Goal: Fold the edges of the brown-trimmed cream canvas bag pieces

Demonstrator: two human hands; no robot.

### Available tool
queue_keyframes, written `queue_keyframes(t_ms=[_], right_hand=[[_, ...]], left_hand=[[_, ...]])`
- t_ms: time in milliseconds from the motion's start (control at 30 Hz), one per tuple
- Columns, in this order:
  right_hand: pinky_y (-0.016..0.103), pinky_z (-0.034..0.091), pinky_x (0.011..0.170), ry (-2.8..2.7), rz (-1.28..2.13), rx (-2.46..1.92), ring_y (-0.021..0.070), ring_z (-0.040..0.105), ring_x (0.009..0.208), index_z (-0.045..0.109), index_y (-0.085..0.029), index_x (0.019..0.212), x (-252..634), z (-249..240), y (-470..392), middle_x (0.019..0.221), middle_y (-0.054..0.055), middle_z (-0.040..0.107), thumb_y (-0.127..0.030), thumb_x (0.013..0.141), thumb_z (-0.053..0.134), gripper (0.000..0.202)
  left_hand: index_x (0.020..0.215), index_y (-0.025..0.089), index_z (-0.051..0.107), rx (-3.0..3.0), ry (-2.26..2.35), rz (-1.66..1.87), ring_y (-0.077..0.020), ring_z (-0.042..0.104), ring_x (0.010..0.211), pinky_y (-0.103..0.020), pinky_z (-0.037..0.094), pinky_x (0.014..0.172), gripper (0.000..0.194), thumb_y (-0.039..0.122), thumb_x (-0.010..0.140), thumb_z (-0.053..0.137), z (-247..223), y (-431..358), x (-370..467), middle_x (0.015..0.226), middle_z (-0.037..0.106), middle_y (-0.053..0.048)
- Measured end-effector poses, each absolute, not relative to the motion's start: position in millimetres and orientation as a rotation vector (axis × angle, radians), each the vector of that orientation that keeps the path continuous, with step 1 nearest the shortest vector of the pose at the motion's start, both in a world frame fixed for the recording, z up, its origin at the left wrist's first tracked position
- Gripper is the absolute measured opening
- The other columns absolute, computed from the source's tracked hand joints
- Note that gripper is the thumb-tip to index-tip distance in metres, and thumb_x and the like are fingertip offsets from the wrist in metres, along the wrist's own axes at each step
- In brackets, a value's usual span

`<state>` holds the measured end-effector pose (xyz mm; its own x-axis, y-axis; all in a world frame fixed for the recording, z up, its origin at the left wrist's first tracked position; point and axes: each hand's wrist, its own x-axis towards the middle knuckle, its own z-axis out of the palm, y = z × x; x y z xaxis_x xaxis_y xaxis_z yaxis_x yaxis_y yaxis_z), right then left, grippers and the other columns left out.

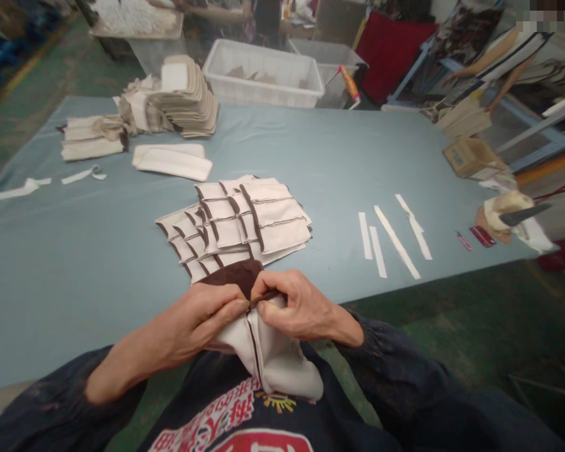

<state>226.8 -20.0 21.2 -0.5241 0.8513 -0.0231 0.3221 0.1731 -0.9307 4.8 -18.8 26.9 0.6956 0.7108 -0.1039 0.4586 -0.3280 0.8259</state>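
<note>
A cream fabric piece (282,355) with dark brown edging and a dark seam hangs between my two hands, at the table's near edge. My left hand (216,314) pinches its edge beside the seam. Close against it, my right hand (296,304) grips the brown edging with thumb and curled fingers. The brown inner side of the piece shows above my hands. Just beyond lies a pile of similar cream pieces (277,216) with brown edges and seams, overlapping one another.
White strips (395,242) lie at the right, near a small pink-handled tool (464,241). Farther back left stand stacked cream pads (193,100) and two flat cream panels (172,161). A white plastic bin (263,91) stands behind the table. Another person's arm (484,63) shows at the far right.
</note>
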Motion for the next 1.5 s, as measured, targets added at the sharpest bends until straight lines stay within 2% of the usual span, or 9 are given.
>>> queue_keyframes(t_ms=[267, 433, 567, 767, 1033, 1133, 1267, 1367, 1500], right_hand=[[0.026, 0.039, 0.064, -2.092, 1.026, -1.029, 0.0136, 0.053, 0.063, 0.065, -0.019, 0.082, 229, 21, -23, 0.072, -0.001, 0.066, -0.013, 0.077, 0.057, 0.012], [0.028, 0.040, 0.067, -2.211, 0.938, -0.968, 0.0152, 0.058, 0.070, 0.068, -0.018, 0.091, 234, 28, -19, 0.079, 0.003, 0.070, -0.016, 0.087, 0.059, 0.010], [0.024, 0.041, 0.065, -2.092, 1.320, -0.916, 0.0119, 0.056, 0.068, 0.067, -0.017, 0.089, 238, 26, -8, 0.078, -0.001, 0.067, -0.022, 0.091, 0.064, 0.006], [0.020, 0.033, 0.052, -1.548, 1.979, -0.680, 0.0078, 0.040, 0.058, 0.060, -0.017, 0.083, 232, 9, -5, 0.069, -0.006, 0.051, -0.051, 0.088, 0.074, 0.038], [0.020, 0.028, 0.049, -1.374, 2.026, -0.659, 0.0068, 0.034, 0.056, 0.055, -0.018, 0.079, 225, 3, -25, 0.066, -0.007, 0.044, -0.059, 0.085, 0.076, 0.046], [0.021, 0.031, 0.051, -1.490, 1.905, -0.726, 0.0078, 0.038, 0.056, 0.057, -0.018, 0.079, 232, 11, -23, 0.065, -0.006, 0.047, -0.050, 0.088, 0.073, 0.037], [0.024, 0.032, 0.056, -1.852, 1.425, -0.931, 0.0098, 0.042, 0.058, 0.058, -0.017, 0.072, 250, 23, -11, 0.064, -0.004, 0.050, -0.038, 0.095, 0.060, 0.032], [0.025, 0.034, 0.062, -1.998, 1.186, -0.979, 0.0119, 0.047, 0.062, 0.060, -0.017, 0.072, 266, 23, -6, 0.066, -0.001, 0.054, -0.043, 0.102, 0.048, 0.041], [0.028, 0.036, 0.068, -2.153, 1.033, -0.938, 0.0146, 0.052, 0.068, 0.061, -0.017, 0.076, 277, 17, -12, 0.072, 0.002, 0.059, -0.052, 0.108, 0.033, 0.055]], left_hand=[[0.095, 0.019, 0.066, 2.187, 0.788, 0.425, -0.0132, 0.060, 0.067, -0.025, 0.038, 0.061, 0.025, 0.023, 0.107, 0.044, 27, -16, 2, 0.078, 0.068, -0.001], [0.073, 0.019, 0.053, 2.130, 0.900, 0.467, -0.0095, 0.042, 0.054, -0.024, 0.028, 0.052, 0.023, 0.019, 0.096, 0.050, 33, -16, 11, 0.062, 0.048, 0.006], [0.064, 0.021, 0.041, 1.661, 0.953, 0.540, -0.0083, 0.029, 0.050, -0.022, 0.023, 0.046, 0.032, 0.029, 0.092, 0.055, 27, -22, 18, 0.057, 0.034, 0.008], [0.064, 0.019, 0.044, 0.987, 0.870, 0.683, -0.0062, 0.031, 0.045, -0.019, 0.022, 0.039, 0.058, 0.064, 0.083, 0.075, 25, -40, 23, 0.057, 0.042, 0.007], [0.060, 0.019, 0.042, 0.985, 0.848, 0.823, -0.0056, 0.033, 0.041, -0.017, 0.024, 0.038, 0.059, 0.060, 0.082, 0.079, 23, -54, 32, 0.053, 0.043, 0.006], [0.060, 0.019, 0.042, 1.049, 0.848, 0.848, -0.0058, 0.033, 0.042, -0.016, 0.025, 0.038, 0.057, 0.057, 0.083, 0.078, 14, -52, 31, 0.053, 0.042, 0.006], [0.059, 0.019, 0.041, 1.121, 0.910, 0.801, -0.0060, 0.030, 0.044, -0.016, 0.022, 0.038, 0.057, 0.056, 0.085, 0.075, 14, -49, 23, 0.055, 0.043, 0.006], [0.060, 0.020, 0.041, 1.235, 0.964, 0.720, -0.0068, 0.029, 0.043, -0.017, 0.021, 0.037, 0.051, 0.052, 0.091, 0.067, 21, -50, 12, 0.053, 0.040, 0.007], [0.061, 0.019, 0.046, 1.715, 1.054, 0.565, -0.0094, 0.037, 0.050, -0.018, 0.029, 0.046, 0.036, 0.033, 0.092, 0.058, 31, -49, -1, 0.056, 0.040, 0.006]])
